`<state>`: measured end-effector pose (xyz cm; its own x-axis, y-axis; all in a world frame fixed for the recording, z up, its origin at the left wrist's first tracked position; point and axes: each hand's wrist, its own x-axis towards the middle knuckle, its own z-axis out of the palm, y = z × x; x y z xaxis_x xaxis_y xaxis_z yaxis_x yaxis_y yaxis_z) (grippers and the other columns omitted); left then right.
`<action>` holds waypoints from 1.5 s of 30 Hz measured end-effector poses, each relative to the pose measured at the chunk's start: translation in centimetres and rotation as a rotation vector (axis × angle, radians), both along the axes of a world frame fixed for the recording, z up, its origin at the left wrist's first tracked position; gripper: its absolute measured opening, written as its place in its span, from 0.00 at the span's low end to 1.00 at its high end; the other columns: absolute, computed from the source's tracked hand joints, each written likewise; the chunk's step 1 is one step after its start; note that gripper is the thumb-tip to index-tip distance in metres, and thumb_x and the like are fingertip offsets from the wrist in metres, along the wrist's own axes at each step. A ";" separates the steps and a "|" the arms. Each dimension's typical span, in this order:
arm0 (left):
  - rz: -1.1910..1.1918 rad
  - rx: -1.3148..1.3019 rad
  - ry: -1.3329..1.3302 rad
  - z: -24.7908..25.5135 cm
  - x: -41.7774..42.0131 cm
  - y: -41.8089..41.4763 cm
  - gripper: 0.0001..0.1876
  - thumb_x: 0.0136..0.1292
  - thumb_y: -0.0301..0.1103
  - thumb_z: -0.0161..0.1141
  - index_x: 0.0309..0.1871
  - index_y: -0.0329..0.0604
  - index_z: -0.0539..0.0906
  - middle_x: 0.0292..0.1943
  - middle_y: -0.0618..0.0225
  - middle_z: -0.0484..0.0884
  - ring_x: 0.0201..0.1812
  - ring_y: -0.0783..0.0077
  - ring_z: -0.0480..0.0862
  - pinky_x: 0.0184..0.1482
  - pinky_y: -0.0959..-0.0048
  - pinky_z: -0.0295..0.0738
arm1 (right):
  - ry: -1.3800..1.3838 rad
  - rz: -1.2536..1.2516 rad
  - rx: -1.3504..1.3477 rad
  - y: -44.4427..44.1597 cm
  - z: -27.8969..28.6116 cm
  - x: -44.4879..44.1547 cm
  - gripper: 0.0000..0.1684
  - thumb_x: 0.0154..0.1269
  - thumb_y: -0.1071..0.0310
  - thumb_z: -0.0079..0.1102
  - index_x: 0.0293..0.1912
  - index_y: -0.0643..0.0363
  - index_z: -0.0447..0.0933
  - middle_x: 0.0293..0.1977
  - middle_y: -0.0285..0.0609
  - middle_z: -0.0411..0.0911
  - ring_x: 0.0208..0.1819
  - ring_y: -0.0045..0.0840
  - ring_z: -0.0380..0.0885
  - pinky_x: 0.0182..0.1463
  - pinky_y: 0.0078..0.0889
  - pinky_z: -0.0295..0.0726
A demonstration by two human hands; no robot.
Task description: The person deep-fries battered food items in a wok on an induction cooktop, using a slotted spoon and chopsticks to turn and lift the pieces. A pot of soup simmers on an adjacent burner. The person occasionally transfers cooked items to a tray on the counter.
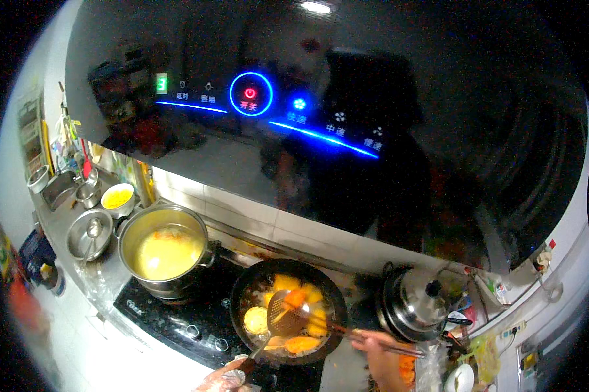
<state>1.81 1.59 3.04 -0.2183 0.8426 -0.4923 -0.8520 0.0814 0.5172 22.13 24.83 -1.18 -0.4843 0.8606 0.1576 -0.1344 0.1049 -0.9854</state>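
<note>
A dark wok point(341, 313) on the gas stove holds hot oil with several yellow-orange pieces frying in it. My left hand point(226, 376), at the bottom edge, grips the handle of a perforated skimmer point(282, 313), whose head is over the oil with an orange piece on it. From the right, my right hand point(373, 340) holds a pair of chopsticks point(355, 336), their tips reaching over the wok near the skimmer. Part of the left hand shows whitish patches. A round yellow fritter point(256, 321) floats left of the skimmer.
A large steel pot point(163, 284) of yellow liquid stands left of the wok, beside a steel bowl point(75, 235) with a ladle and a white bowl point(119, 212) of yellow food. A lidded steel pot point(417, 304) stands at the right. The lit range hood point(255, 161) hangs above.
</note>
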 end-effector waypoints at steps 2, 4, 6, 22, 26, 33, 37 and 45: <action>0.015 0.033 -0.013 -0.6 0.1 0.4 0.30 0.59 0.39 0.52 0.64 0.52 0.55 0.22 0.69 0.72 0.08 0.86 0.63 0.04 0.89 0.54 | -0.022 0.113 0.107 -1.9 1.1 -0.1 0.10 0.59 0.75 0.49 0.42 0.64 0.74 0.45 0.54 0.72 0.43 0.37 0.76 0.46 0.37 0.78; 0.018 0.056 -0.008 -1.2 0.1 0.4 0.31 0.58 0.41 0.53 0.64 0.51 0.54 0.21 0.69 0.71 0.08 0.86 0.63 0.04 0.89 0.54 | -0.134 0.100 0.118 -2.3 2.4 0.5 0.11 0.60 0.73 0.49 0.43 0.65 0.73 0.44 0.51 0.73 0.42 0.33 0.76 0.45 0.34 0.77; 0.020 0.102 0.026 -2.3 0.1 0.2 0.33 0.57 0.42 0.54 0.64 0.51 0.54 0.20 0.70 0.70 0.08 0.86 0.63 0.05 0.89 0.54 | -0.245 0.086 0.129 -2.4 4.1 1.4 0.12 0.61 0.72 0.49 0.44 0.66 0.73 0.43 0.49 0.74 0.41 0.30 0.76 0.45 0.31 0.77; 0.034 0.144 0.175 -0.4 1.7 -1.8 0.33 0.59 0.40 0.51 0.65 0.41 0.52 0.19 0.67 0.70 0.07 0.84 0.61 0.05 0.86 0.53 | 0.450 -0.174 -0.386 -1.0 -2.4 -0.4 0.13 0.63 0.71 0.47 0.45 0.70 0.67 0.41 0.50 0.73 0.47 0.35 0.72 0.57 0.38 0.69; 0.033 0.080 0.153 -0.4 1.6 -2.0 0.33 0.59 0.39 0.52 0.65 0.43 0.52 0.19 0.67 0.69 0.07 0.83 0.61 0.04 0.86 0.53 | 0.516 -0.186 -0.485 -1.8 -0.8 -0.9 0.13 0.63 0.71 0.47 0.45 0.70 0.67 0.41 0.50 0.72 0.46 0.34 0.73 0.56 0.37 0.71; 0.084 0.078 0.034 -1.9 0.3 -2.2 0.32 0.57 0.36 0.53 0.65 0.49 0.54 0.20 0.68 0.69 0.07 0.83 0.61 0.05 0.86 0.53 | -0.288 -0.180 0.004 -2.0 2.9 4.1 0.11 0.60 0.69 0.52 0.40 0.66 0.73 0.35 0.44 0.75 0.40 0.26 0.75 0.42 0.25 0.76; 0.113 0.058 0.080 -2.5 -0.3 -1.7 0.32 0.57 0.36 0.53 0.64 0.49 0.54 0.20 0.68 0.69 0.07 0.83 0.61 0.05 0.86 0.53 | -0.467 -0.006 0.240 -3.2 6.0 3.3 0.08 0.60 0.71 0.52 0.37 0.65 0.75 0.37 0.43 0.76 0.39 0.26 0.76 0.39 0.24 0.75; 0.159 0.037 0.156 -2.7 -0.5 -2.2 0.31 0.58 0.37 0.53 0.64 0.48 0.55 0.21 0.69 0.70 0.07 0.83 0.60 0.05 0.86 0.54 | -0.507 0.334 0.654 -1.8 1.8 0.8 0.09 0.60 0.73 0.50 0.40 0.66 0.74 0.43 0.49 0.74 0.43 0.31 0.75 0.44 0.30 0.76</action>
<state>1.32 -0.66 0.37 -0.4205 0.8085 -0.4117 -0.7624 -0.0688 0.6435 22.96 23.07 0.59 -0.8389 0.4751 0.2657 0.1775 0.7002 -0.6915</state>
